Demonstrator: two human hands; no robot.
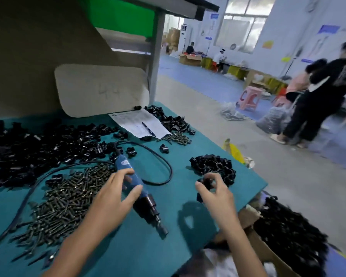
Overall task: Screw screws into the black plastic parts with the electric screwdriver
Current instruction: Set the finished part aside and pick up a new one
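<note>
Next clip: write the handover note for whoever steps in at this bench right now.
Left hand grips the screwdriver by its blue body, bit toward the near edge.
Right hand pinches one black part beside a small pile of parts.
Screws: heap left of the left hand.
Parts: large pile at far left, more in the box at lower right.
Done: cannot tell which parts already hold screws.
Left: fit a screw, drive it into the held part, repeat.
</note>
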